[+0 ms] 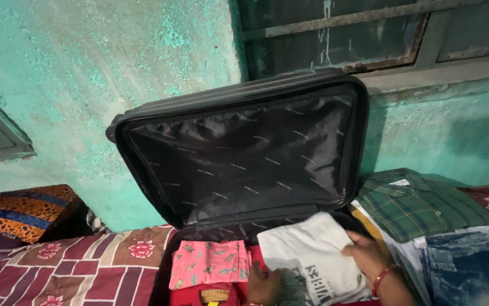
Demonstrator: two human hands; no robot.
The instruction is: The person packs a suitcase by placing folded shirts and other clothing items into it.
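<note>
Suitcase (142, 122) open on bed (86, 263); folded tee (312, 255) inside, R of small garment (210, 262); shirt (420, 201) + jeans (471, 263) outside R.

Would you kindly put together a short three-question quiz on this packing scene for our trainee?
1. True or false: the lid of the black suitcase stands open against the wall.
2. Which folded garment do both hands rest on? A) the pink printed one B) the white T-shirt C) the green checked shirt
3. Fill in: the folded jeans lie outside the case, in front of the ______ shirt.

Key
1. True.
2. B: the left hand and right hand both touch it; the pink garment lies beside it.
3. Green checked shirt.
</note>
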